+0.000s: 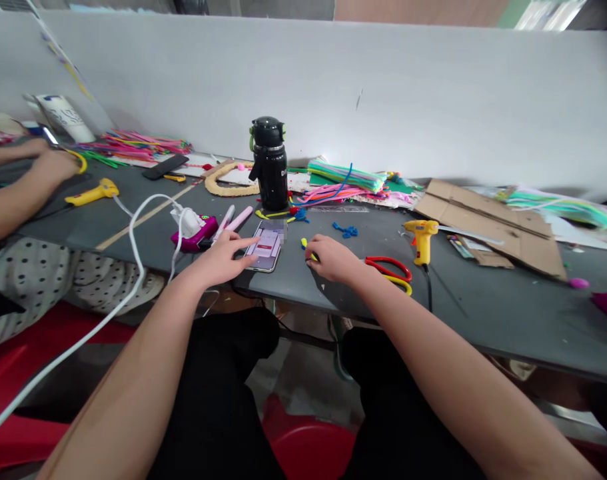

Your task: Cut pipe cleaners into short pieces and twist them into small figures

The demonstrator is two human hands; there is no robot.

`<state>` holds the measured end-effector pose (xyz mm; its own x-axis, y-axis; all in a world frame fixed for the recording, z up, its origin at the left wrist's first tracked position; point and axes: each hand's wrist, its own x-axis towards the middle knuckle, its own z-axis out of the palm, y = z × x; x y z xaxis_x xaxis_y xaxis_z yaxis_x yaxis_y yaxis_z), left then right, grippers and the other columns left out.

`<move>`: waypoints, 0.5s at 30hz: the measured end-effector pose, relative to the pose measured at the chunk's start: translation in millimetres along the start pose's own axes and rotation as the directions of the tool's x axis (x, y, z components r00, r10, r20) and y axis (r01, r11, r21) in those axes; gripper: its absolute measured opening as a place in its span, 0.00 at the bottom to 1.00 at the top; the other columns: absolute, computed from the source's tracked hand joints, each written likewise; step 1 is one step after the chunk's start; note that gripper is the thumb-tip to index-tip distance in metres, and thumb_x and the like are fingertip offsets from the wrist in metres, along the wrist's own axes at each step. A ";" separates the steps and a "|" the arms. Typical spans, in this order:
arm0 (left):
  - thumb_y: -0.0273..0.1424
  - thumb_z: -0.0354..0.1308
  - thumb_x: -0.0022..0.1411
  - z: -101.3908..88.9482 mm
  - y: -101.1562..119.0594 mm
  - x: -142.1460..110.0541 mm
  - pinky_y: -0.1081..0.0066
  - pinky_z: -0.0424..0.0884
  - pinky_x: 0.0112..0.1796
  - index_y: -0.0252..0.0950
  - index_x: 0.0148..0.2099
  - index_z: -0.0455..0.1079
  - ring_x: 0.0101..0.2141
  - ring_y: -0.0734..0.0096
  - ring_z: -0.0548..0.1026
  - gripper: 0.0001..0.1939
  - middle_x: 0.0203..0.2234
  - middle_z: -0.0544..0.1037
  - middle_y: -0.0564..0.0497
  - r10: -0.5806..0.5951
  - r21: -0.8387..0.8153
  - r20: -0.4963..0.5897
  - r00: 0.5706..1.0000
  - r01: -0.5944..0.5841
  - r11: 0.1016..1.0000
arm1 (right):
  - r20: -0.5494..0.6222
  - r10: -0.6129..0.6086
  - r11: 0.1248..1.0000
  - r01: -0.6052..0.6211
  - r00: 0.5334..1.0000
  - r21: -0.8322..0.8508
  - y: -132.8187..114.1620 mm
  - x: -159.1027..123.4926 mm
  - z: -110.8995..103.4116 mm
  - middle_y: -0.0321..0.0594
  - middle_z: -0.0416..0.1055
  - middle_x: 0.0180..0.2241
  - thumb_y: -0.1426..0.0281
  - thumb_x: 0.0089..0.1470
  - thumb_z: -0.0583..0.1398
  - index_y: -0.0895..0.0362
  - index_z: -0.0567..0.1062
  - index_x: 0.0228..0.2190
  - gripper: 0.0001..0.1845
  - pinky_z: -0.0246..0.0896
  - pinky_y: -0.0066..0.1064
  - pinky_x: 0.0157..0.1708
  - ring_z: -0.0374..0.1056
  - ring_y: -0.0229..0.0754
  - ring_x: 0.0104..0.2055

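My left hand (220,260) reaches over the near left side of a smartphone (267,261), its fingers spread and fingertips at the lit screen. The phone lies flat near the table's front edge. To its right, my right hand (332,258) is closed in a pinch around a small yellow fuzzy piece (304,244), perhaps pipe cleaner; part of it is hidden by the fingers. Behind that hand lies a twisted blue pipe-cleaner shape (345,231). Scissors (389,268) with red and yellow handles rest beside my right wrist, partly covered by my forearm.
A black bottle (272,173) stands behind the phone. Yellow glue guns (423,241) (94,193) sit right and left. A purple power strip (199,233) has a white cable. Pipe-cleaner bundles (347,176) and cardboard (488,217) line the back. Another person's hands (58,163) work at left.
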<state>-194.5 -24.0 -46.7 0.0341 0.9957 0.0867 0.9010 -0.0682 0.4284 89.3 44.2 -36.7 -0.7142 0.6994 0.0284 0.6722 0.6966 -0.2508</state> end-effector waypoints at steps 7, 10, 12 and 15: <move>0.58 0.52 0.61 -1.6 5.6 -3.7 0.52 0.66 0.56 0.48 0.60 0.75 0.48 0.53 0.73 0.33 0.50 0.67 0.43 -0.036 0.006 0.005 0.999 0.036 0.999 | -0.049 0.001 0.999 0.001 0.999 0.032 1.9 -2.1 -1.8 0.51 0.72 0.47 0.73 0.59 0.61 0.59 0.78 0.39 0.07 0.61 0.36 0.53 0.69 0.49 0.50; 0.54 0.57 0.60 -1.9 8.5 -1.2 0.53 0.70 0.51 0.40 0.63 0.71 0.44 0.49 0.75 0.35 0.48 0.74 0.38 -0.048 -0.065 -0.104 0.993 0.041 0.997 | -0.114 0.031 0.990 -0.015 0.993 0.137 -0.9 -2.0 -3.3 0.51 0.73 0.45 0.75 0.57 0.60 0.60 0.77 0.38 0.07 0.62 0.37 0.52 0.70 0.47 0.47; 0.47 0.60 0.59 0.4 10.8 3.6 0.54 0.71 0.48 0.36 0.63 0.69 0.43 0.48 0.76 0.34 0.47 0.77 0.37 -0.090 -0.129 -0.141 0.986 0.072 0.989 | -0.146 0.119 0.934 -0.061 0.982 0.351 -7.2 0.5 -1.8 0.48 0.75 0.42 0.75 0.56 0.60 0.59 0.76 0.39 0.07 0.64 0.37 0.50 0.71 0.45 0.44; 0.35 0.59 0.58 7.4 14.6 15.9 0.54 0.70 0.53 0.34 0.59 0.70 0.49 0.48 0.76 0.26 0.51 0.77 0.36 -0.193 -0.290 -0.167 0.967 0.139 0.947 | -0.053 0.320 0.581 -0.152 0.946 0.799 -24.2 8.6 4.4 0.44 0.76 0.39 0.76 0.52 0.61 0.58 0.74 0.38 0.09 0.67 0.35 0.46 0.72 0.41 0.40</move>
<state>-177.6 -8.8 -45.8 -0.2131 0.9653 0.1511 0.7325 0.0556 0.6784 66.0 32.6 -34.6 -0.4499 0.8931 -0.0024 0.3436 0.1706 -0.9235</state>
